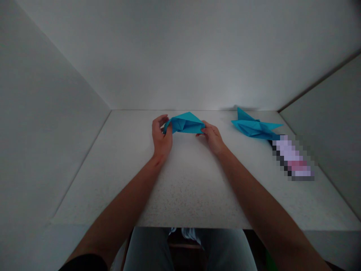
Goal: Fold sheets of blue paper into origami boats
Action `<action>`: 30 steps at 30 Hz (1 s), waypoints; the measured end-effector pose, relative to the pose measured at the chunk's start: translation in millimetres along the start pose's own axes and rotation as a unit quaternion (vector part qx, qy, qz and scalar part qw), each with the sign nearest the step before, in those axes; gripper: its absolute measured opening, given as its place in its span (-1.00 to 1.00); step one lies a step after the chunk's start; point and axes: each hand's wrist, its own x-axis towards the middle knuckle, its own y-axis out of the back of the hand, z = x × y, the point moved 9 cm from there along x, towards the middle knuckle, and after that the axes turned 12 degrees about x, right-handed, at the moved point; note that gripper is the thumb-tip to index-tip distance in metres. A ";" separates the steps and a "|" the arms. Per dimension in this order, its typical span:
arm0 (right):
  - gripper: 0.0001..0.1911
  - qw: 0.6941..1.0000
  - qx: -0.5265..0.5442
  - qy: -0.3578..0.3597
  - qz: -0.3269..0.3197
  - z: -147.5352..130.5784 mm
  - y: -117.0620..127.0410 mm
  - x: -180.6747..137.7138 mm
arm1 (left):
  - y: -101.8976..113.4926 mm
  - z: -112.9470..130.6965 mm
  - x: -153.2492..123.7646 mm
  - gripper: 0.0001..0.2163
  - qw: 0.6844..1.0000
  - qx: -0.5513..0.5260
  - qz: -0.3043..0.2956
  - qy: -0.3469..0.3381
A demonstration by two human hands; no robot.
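Note:
Both hands hold a folded sheet of blue paper point(187, 123) just above the far middle of the white table. My left hand point(161, 134) grips its left end, with the thumb on the near side and the fingers curled behind. At the opposite end, my right hand point(211, 135) pinches the right tip between thumb and fingers. The paper has a raised peak at the back and an open pocket with creases facing me. Some of the left fingertips are hidden behind the paper.
A second blue origami piece point(255, 126) with pointed ends lies at the back right. Close to it is a blurred-out phone-like object point(293, 156). White walls border the table point(180, 188) at the back and both sides. My legs are below its front edge.

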 end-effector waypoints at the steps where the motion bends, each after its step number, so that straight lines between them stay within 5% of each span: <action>1: -0.83 1.000 0.010 -0.001 0.002 0.7 1.4 0.3 | 0.0 -4.5 0.8 -0.72 1.000 -0.009 0.003 0.016; 8: -0.78 0.997 0.049 0.013 0.057 1.6 13.6 3.4 | -14.1 -16.1 1.0 -0.74 0.995 -0.030 -0.058 0.078; 16: -0.48 0.984 0.090 0.010 0.150 6.3 33.4 3.5 | -24.2 -9.3 -4.6 -0.76 0.990 -0.033 -0.120 0.074; 24: -0.36 0.990 0.072 -0.015 0.118 5.0 23.5 3.6 | -15.4 -10.3 -1.1 -0.74 0.997 -0.028 -0.063 0.037; 30: -0.40 0.998 -0.044 -0.011 0.033 -6.2 -2.1 -5.4 | -2.6 16.0 -1.7 -0.72 0.997 0.034 -0.023 -0.060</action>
